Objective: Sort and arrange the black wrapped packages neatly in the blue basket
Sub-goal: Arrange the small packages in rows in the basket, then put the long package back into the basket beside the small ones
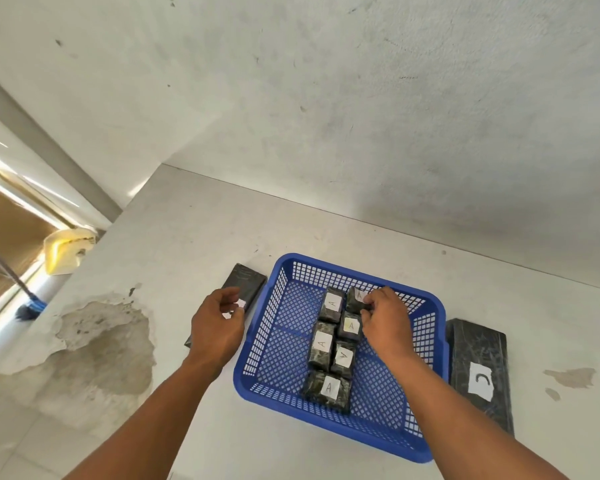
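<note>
A blue mesh basket (426,308) sits on a pale surface. Inside lie several small black wrapped packages with white "A" labels, in two rows, such as one (333,304) at the back and one (327,389) at the front. My right hand (383,315) is inside the basket, fingers pinched on the far right small package (354,299). My left hand (219,322) hovers left of the basket, fingers curled and holding nothing, over a long black package (245,277) lying outside. Another long black package (478,362), labelled "C", lies right of the basket.
A white wall rises right behind the surface. Left of my left forearm the surface has a large patch of peeled paint (101,344). A broom (28,308) and a yellow dustpan (66,251) stand on the floor at far left.
</note>
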A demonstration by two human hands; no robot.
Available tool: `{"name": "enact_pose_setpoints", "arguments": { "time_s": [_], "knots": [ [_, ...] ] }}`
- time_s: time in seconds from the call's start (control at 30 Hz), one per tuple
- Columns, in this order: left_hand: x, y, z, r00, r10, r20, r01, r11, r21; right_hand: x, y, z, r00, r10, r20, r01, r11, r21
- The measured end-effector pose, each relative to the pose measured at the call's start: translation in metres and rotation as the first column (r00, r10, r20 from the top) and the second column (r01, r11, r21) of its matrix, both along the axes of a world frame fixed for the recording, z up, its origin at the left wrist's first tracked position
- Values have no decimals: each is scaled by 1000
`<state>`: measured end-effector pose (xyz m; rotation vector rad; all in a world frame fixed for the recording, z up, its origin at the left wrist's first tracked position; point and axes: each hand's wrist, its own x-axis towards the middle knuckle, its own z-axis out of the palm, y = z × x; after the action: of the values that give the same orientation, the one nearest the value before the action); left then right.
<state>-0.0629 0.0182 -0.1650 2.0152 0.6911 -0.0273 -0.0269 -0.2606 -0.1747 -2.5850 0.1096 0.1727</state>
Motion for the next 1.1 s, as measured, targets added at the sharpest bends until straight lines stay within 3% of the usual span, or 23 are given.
{"name": "enact_pose_setpoints", "arguments": {
  "time_s": [0.27, 0.43, 0.53, 0.63, 0.7, 0.87, 1.1],
  "knots": [
    [-5, 30, -15, 997, -39, -69, 48, 991, 122, -2, 0, -13, 996, 46, -80, -47, 999, -7],
    [-3, 42, -26, 928, -262, -266, 345, 876, 338, -4, 2, -5, 997, 40, -67, -42, 998, -38],
    [-2, 45, -31, 860, -325, -393, 463, 821, 335, -8, 15, 7, 999, -29, 36, 30, 1000, -8],
    [-1, 51, -34, 804, -353, -478, 528, 793, 303, -11, 39, 18, 997, -69, 23, 66, 993, 99],
    [1, 56, -31, 830, -369, -419, 511, 805, 302, -14, 58, 24, 997, -79, -20, 82, 978, 191],
    [14, 64, -4, 900, -422, -109, 433, 839, 329, -10, 104, 35, 983, -88, -158, 146, 902, 406],
    [37, 43, 44, 818, -553, 159, 482, 809, 336, 2, 166, 54, 941, -195, -275, 335, 645, 687]
  ]
}}
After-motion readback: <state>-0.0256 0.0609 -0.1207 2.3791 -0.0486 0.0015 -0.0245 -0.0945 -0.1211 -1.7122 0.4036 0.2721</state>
